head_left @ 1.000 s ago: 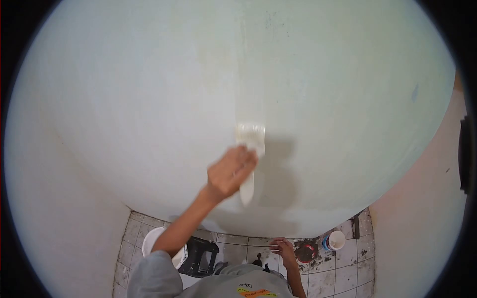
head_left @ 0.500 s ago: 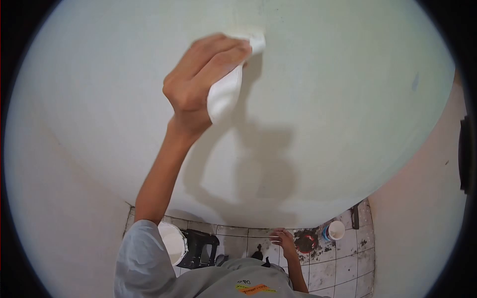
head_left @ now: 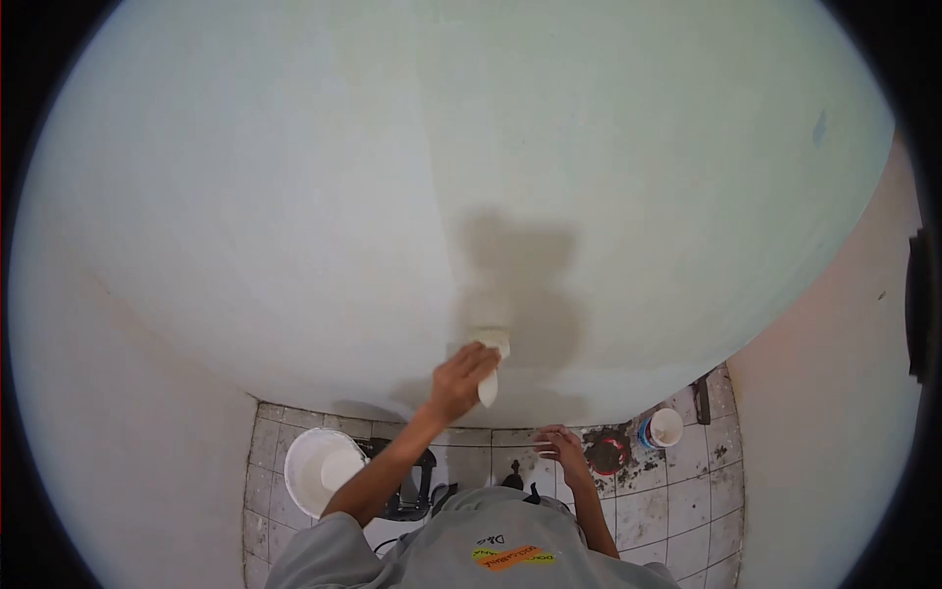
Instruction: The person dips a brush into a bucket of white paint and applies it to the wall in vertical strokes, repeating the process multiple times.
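Observation:
My left hand (head_left: 461,383) is closed around the handle of a white paintbrush (head_left: 493,344). The brush's head is up against the wall (head_left: 628,196), low down and near the middle of the view. To the left of the brush the wall looks whiter; to the right it is pale green, with a soft edge between. My right hand (head_left: 561,447) hangs lower down at the right, fingers spread and holding nothing, above the tiled floor.
On the floor at left stands a white bucket (head_left: 304,476) of white paint beside a black stool (head_left: 417,491). At right are a small paint can (head_left: 666,428) and a red-rimmed round container (head_left: 608,454) amid dark stains. Side walls close in both sides of the tiled floor (head_left: 643,515).
My left hand has brought the paintbrush down the wall from high up to near its lower part. The right hand stays almost where it was, with its fingers spread.

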The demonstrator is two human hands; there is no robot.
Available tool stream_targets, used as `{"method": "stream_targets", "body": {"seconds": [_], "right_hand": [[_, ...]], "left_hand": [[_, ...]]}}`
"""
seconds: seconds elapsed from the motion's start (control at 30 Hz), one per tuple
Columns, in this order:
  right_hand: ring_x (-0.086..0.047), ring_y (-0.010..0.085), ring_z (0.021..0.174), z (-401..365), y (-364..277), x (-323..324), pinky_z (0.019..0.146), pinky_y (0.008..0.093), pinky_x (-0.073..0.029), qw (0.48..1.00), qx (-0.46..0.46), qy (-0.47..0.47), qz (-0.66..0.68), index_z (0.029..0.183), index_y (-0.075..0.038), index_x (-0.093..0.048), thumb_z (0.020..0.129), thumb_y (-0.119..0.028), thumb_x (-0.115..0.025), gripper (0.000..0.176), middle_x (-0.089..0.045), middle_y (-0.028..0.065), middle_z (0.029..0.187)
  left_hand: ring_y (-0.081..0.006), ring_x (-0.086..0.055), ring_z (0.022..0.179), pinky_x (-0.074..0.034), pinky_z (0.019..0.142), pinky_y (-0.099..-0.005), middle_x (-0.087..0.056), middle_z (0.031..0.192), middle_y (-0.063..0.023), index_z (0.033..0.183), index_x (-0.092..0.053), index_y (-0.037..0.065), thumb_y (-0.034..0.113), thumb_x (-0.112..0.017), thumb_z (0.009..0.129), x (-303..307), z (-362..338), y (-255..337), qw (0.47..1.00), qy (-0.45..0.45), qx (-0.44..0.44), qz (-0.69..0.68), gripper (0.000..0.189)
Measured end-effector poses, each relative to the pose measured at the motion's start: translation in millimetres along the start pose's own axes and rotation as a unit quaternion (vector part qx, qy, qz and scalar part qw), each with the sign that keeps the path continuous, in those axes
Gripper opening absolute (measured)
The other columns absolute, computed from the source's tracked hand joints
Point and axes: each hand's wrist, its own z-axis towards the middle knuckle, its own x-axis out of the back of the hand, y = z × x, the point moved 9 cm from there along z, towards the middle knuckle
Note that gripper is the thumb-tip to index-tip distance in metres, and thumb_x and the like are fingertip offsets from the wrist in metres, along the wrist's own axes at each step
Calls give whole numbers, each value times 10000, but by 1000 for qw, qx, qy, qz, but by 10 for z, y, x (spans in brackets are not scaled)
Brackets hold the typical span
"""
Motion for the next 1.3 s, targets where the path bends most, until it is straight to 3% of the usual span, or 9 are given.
{"method": "stream_targets", "body": {"seconds": [0.1,0.27,0.37,0.5,0.53,0.7,0.8,1.03,1.3], "right_hand": [[-672,184,845,-1,-23,11,751,298,-523,1000,2,3,7,1110,-63,-587,943,-223,-510,244,-686,100,1007],[-670,182,848,-70,7,-27,752,295,-521,1000,-4,-3,8,1111,-63,-584,944,-243,-522,253,-685,99,1016],[-670,180,847,-28,1,-30,753,295,-520,1000,-10,-5,11,1114,-63,-583,946,-249,-523,259,-685,99,1019],[-670,177,850,28,29,4,753,291,-519,1000,-13,-3,15,1114,-63,-582,947,-250,-522,259,-686,98,1017],[-670,176,850,22,44,14,753,290,-519,1000,-14,-1,18,1113,-63,-582,947,-251,-521,258,-686,98,1016],[-659,157,816,52,-8,38,730,286,-504,1000,-8,12,14,1080,-83,-606,934,-217,-503,223,-690,77,986],[-658,156,821,56,-40,29,733,284,-501,1000,-8,14,10,1084,-81,-609,929,-220,-511,229,-690,73,985],[-663,173,847,82,84,-44,758,296,-520,1000,-24,-4,5,1105,-70,-591,939,-241,-509,252,-687,88,1013],[-664,177,844,98,111,-6,756,303,-520,1000,-29,-6,5,1116,-73,-582,934,-235,-504,255,-685,94,1019]], "left_hand": [[-307,-676,893,-572,734,-352,-692,973,-103,1022,-692,55,32,-733,689,532,681,-21,996,86,-17,-1,336],[-351,-666,825,-574,698,-375,-703,914,-145,922,-677,-41,-18,-740,666,1460,1705,620,931,250,-234,128,265],[-355,-667,830,-580,684,-367,-701,951,-145,929,-685,-29,-37,-740,680,1388,1758,498,935,252,-217,121,255],[-305,-670,913,-595,732,-350,-693,1016,-87,937,-710,48,-26,-705,705,496,809,93,986,98,-103,86,243],[-291,-671,915,-590,743,-343,-692,1001,-81,941,-695,46,-10,-701,724,271,523,143,984,67,-128,103,224],[-296,-662,892,-574,750,-351,-691,986,-75,967,-666,34,-10,-682,728,-389,-344,-145,998,-54,23,11,243],[-304,-658,908,-570,757,-348,-695,992,-75,958,-671,31,-11,-685,728,10,189,-193,999,16,32,-16,235],[-317,-660,919,-592,715,-379,-701,985,-105,942,-688,29,-19,-730,722,1130,1327,438,955,207,-168,131,229],[-256,-658,898,-577,737,-333,-684,1025,-76,932,-671,42,22,-693,738,-214,-35,75,987,18,-129,94,196]]}}
